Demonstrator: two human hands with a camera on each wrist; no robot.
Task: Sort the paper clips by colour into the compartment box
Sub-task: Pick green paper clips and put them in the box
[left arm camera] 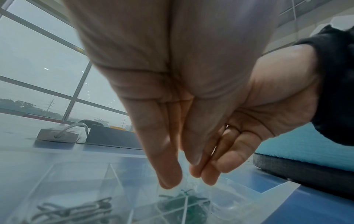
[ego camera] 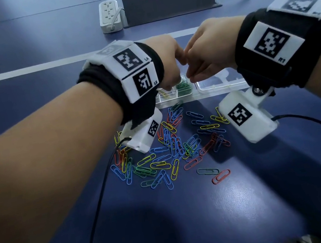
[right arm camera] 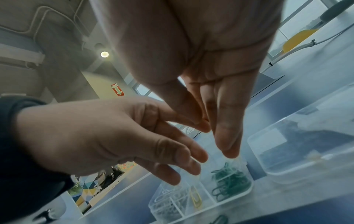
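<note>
While both hands hover, green clips (right arm camera: 230,180) fill one compartment.

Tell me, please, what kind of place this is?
Probably an office or lab workroom: a dark blue table with a white power strip, large glass windows, and a red fire sign on the wall.

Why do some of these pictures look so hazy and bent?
Head view: sharpest, with glare patches on the blue table. Left wrist view: washed out, compartment box blurred. Right wrist view: wide-angle distortion, green paper clips soft.
</note>
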